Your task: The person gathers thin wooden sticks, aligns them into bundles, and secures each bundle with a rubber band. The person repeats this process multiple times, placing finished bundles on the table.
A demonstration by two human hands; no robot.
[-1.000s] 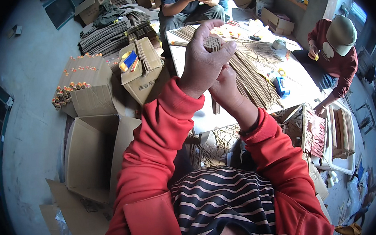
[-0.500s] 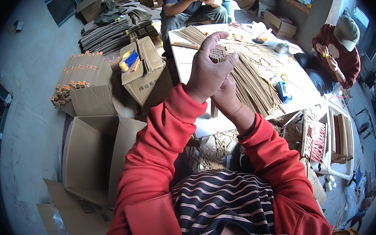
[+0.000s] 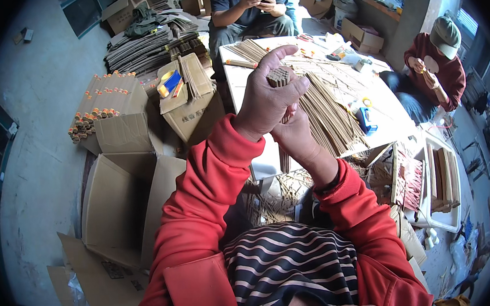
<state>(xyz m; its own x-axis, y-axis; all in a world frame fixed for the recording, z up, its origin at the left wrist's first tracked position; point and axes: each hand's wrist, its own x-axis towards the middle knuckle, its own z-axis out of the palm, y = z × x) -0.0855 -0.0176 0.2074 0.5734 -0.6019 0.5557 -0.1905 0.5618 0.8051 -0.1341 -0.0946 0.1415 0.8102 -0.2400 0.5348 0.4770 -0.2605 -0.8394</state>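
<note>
A round bundle of brown incense sticks (image 3: 278, 77) stands roughly upright over the near side of the white table (image 3: 266, 165), its end facing up. My left hand (image 3: 263, 102) is wrapped round its upper part, with index finger and thumb curved about the end. Just below, my right hand (image 3: 296, 134) is closed round the lower part, which the hands mostly hide. Many loose incense sticks (image 3: 334, 114) lie in a spread pile on the table beside my right hand. A wrapped bundle (image 3: 242, 63) lies at the table's far left.
A blue tape dispenser (image 3: 367, 120) stands on the table's right side. An open cardboard box (image 3: 116, 200) is at my left, below stacked bundles (image 3: 103, 101). A white bin (image 3: 448, 217) with sticks is at right. One person (image 3: 251, 8) sits opposite, another (image 3: 437, 69) at right.
Both hands still hold the bundle and have shifted only slightly. The bundle's end has tipped a little, showing more of its side below the rim.
</note>
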